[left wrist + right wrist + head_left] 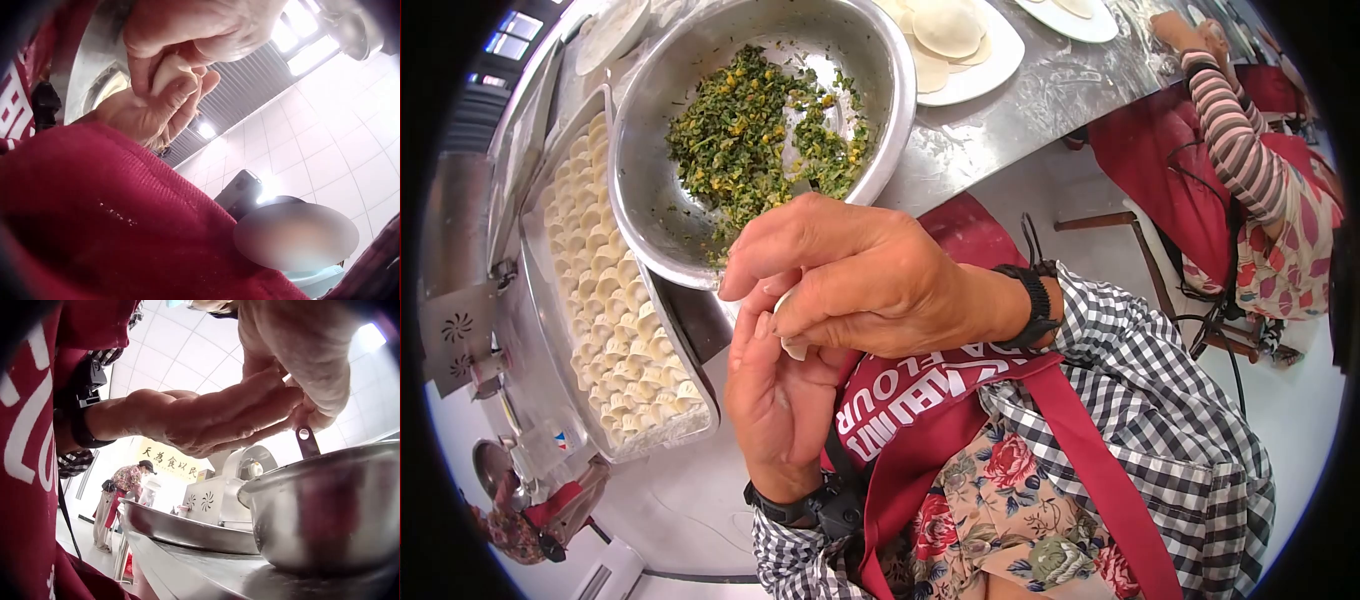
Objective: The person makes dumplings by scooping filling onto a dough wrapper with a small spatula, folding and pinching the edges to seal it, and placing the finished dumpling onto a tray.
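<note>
With curled fingers, a worker's left hand [785,405] and right hand [875,280] are pinching a piece of dough [796,349], the bowl of greens [642,195] sitting at eleven o'clock, the dumpling tray [668,438] at nine.

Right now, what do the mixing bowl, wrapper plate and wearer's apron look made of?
Mixing bowl: likely stainless steel, smooth and shiny; its grey wall gives blurred reflections.
Wrapper plate: smooth, even white; ceramic or plastic, can't tell which.
Apron: woven cloth, probably, matte red; fine ribbing shows in the left wrist view.
</note>
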Tool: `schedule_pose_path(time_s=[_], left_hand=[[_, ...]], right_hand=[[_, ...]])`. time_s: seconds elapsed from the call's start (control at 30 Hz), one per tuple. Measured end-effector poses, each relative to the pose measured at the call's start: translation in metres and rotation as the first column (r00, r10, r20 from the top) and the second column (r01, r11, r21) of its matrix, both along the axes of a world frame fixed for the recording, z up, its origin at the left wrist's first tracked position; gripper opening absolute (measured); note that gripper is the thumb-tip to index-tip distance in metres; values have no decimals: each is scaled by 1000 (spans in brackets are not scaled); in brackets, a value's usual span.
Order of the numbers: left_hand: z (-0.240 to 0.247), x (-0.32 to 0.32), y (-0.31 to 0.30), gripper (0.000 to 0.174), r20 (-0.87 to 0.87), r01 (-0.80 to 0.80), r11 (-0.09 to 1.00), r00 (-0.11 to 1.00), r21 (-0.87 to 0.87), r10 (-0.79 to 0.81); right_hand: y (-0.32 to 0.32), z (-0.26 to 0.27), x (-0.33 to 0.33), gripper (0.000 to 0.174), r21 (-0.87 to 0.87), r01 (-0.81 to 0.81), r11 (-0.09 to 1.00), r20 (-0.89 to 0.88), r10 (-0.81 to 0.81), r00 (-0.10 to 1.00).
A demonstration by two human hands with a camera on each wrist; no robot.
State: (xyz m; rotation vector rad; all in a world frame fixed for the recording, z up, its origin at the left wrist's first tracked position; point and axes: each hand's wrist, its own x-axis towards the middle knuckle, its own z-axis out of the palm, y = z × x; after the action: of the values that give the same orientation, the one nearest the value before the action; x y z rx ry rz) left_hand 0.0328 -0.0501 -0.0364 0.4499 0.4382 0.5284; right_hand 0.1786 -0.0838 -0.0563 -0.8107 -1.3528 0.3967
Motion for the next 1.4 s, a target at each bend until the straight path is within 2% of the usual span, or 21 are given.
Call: schedule_pose_path(time_s=[0.07, 0.13, 0.17, 0.23, 0.27, 0.33, 0.47, 0.57, 0.63, 0.67, 0.77, 0.83, 1.03, 1.13, 1.23, 1.27, 1.33, 1.4], left_hand=[[1, 0, 0, 37, -13, -2, 1000, 1000, -5, 2], [-1, -3, 2, 37, 73, 17, 999, 997, -35, -14], [-3, -4, 2, 37, 72, 15, 999, 997, -35, -12], [-8, -4, 2, 38, 144, 22, 996, 990, -89, -9], [-8, -3, 2, 38, 144, 22, 996, 990, -90, -9], [-5, 0, 2, 38, 157, 19, 994, 988, -104, -3], [-5, -2, 3, 38, 200, 49, 988, 980, -149, -18], [-4, 1, 1, 38, 213, 18, 979, 977, -204, 27], [-7, -1, -1, 37, 228, 6, 974, 972, -227, 48], [-7, 0, -1, 37, 229, 7, 974, 972, -227, 47], [-5, 0, 2, 38, 240, 9, 977, 970, -211, 43], [-3, -2, 2, 37, 241, 32, 962, 970, -271, 36], [-8, -4, -2, 37, 251, 4, 971, 966, -239, 58], [-3, 0, -2, 37, 221, -32, 966, 971, -257, 91], [-5, -2, 0, 37, 319, 26, 935, 943, -355, 95], [-4, -2, 1, 37, 320, 27, 935, 943, -355, 94], [-1, 0, 2, 38, 229, 33, 950, 973, -311, 41], [-8, -3, -1, 38, 232, 3, 942, 969, -335, 80]], right_hand=[[0, 2, -1, 11, 2, 18, 1000, 7, -18, 1000], [-2, 8, -4, 11, -136, 41, 990, -85, -53, 995], [-1, 6, -4, 11, -136, 39, 990, -85, -51, 995], [-1, 0, -3, 11, -45, -57, 997, -105, 53, 993], [0, -2, -2, 11, -46, -57, 997, -105, 52, 993], [3, -4, -2, 9, 0, -37, 999, -47, 37, 998], [4, 2, -5, 7, -28, 56, 998, -62, -58, 996], [5, -2, 2, 7, -3, -31, 1000, -55, 30, 998], [8, -6, 9, 14, 94, -119, 988, 69, 113, 991], [8, -6, 9, 14, 94, -119, 988, 70, 112, 991], [10, -3, 4, 15, 102, -77, 992, 80, 68, 994], [11, -1, -4, 15, 36, 88, 995, -21, -88, 996], [14, -6, 5, 17, 190, -6, 982, 158, -24, 987], [14, -9, 5, 18, 177, 44, 983, 219, -83, 972], [11, -5, 1, 19, 99, 110, 989, 170, -125, 977], [10, -4, -1, 19, 99, 110, 989, 170, -126, 977], [9, -2, -4, 19, 33, 135, 990, 36, -136, 990], [9, -6, 1, 19, 85, 100, 991, 86, -107, 991]])
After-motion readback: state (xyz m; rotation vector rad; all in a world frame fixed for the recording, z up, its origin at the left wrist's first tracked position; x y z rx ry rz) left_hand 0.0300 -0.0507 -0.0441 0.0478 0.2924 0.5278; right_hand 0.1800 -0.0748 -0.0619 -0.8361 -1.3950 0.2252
